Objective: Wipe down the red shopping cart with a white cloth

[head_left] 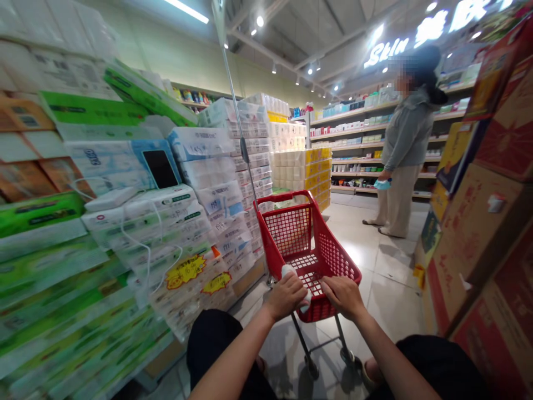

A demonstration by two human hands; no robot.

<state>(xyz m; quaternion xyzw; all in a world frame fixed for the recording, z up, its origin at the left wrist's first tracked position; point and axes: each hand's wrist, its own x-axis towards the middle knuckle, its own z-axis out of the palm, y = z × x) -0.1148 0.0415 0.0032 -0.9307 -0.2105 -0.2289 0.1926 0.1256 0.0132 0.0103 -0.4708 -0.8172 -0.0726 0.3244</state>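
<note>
A red plastic shopping cart (339,253) on dark metal legs stands right in front of me, and no goods show in its basket. My left hand (285,294) is closed over a white, cloth-like thing (288,270) at the cart's near left corner. Whether it is a wipe or a tissue I cannot tell. The fingers of my right hand (343,295) curl over the near right part of the cart's rim.
Tall stacks of packaged tissue (208,166) line the left side, with a phone (160,169) and white cables on them. Cardboard cartons (470,233) rise at the right. A person (410,133) stands ahead on the tiled floor (385,278), by stocked shelves (353,147).
</note>
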